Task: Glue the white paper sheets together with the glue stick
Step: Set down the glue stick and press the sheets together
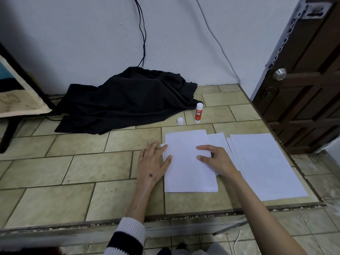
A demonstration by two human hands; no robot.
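Striped in black and white, a sleeve (127, 234) crosses the counter's (55, 173) near edge. Beyond it the left hand (152, 162) lies flat, fingers straight, on the left edge of the white paper sheets (189, 170). At their right edge the right hand (215, 159) presses with loosely bent fingers, gripping nothing. More sheets (265, 162) lie toward the right edge. Farther back the uncapped glue stick (198, 113) stands upright, its cap (180, 121) just beside it, near a black cloth (125, 103).

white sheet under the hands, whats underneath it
Edges of more white paper sheets stick out from under the top white paper sheet at its right and left sides. Both hands, left and right, press flat on it. How many lie beneath is hidden.
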